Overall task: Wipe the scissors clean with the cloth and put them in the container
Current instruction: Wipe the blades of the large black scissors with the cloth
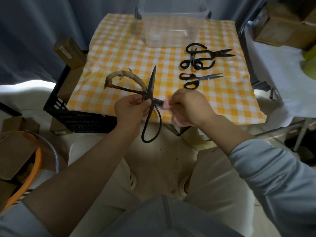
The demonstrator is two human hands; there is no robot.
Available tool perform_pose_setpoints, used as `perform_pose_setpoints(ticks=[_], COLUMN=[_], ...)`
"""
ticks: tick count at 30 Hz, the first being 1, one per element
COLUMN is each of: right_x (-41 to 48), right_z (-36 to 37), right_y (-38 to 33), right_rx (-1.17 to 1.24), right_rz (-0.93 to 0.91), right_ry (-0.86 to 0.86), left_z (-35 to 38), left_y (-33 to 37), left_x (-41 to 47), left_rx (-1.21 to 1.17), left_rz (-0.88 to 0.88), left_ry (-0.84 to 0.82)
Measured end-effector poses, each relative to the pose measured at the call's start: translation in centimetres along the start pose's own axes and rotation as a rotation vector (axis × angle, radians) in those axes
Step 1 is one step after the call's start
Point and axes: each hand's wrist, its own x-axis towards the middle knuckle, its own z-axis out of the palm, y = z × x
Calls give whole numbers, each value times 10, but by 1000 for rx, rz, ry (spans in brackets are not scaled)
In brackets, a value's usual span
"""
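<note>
A cluttered storeroom is suggested: cardboard boxes [280, 26] are stacked at upper right, a black crate [80, 120] is kept at left.

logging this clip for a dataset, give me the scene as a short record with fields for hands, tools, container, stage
left hand: grips the large scissors near the pivot, blades spread
right hand: pinches the pink cloth on one blade
container: clear tub at the table's far edge, no scissors seen inside
waiting: three more scissors lying on the checked tablecloth, right side
stage: wiping, nothing in the container yet
</note>
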Motion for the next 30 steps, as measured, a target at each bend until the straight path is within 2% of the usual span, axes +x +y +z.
perform_pose_setpoints(ticks=[2, 4, 7, 9, 11, 12, 14, 16, 20, 22, 23, 24, 26, 27, 28, 30], right_x=[2, 3, -3, -6, -5, -4, -1, 2, -1, -1, 2, 5, 10, 12, 14, 13], right_z=[8, 12, 8, 3, 0, 0, 2, 10, 11, 3, -2, -8, -21, -27, -31, -32], right_y=[-13, -12, 12, 22, 16, 7, -11, -15, 14, 22, 22, 18, 1, -10, -18, -27], right_rx=[34, -9, -97, -100, -50, 0, 54, -10, -100, -110, -83, 3, 334, 530, 690, 832], right_rz=[-78, -58, 40, 52, 91, 82, -31, -86, 85, 167, 199, 221, 260, 261, 265, 265], right_ry=[100, 39, -150, -167, -119, -43, 106, 76, -189, -200, -146, -43, 157, 177, 121, -135], left_z=[1, 1, 0, 1, 1, 1, 1, 0, -5, -6, -7, -8, -10, -10, -11, -12], left_y=[-1, -2, -1, 3, 8, 9, 8, 4, -1, 1, 2, 4, 7, 8, 9, 11], left_x=[-2, -3, -5, -4, -3, -2, -1, -1, 0, 0, 1, 1, 0, -1, -1, -2], left_rx=[8, 11, -5, 9, 29, 32, 34, 45, 19, 12, 12, 8, -13, -23, -27, -29], left_rz=[-2, -14, -23, 7, 36, 37, 26, 14, -26, -24, -22, -21, -23, -21, -16, 2], left_ry=[3, 14, 16, 4, 6, 6, 8, 19, 5, 1, 0, -7, -26, -32, -35, -40])
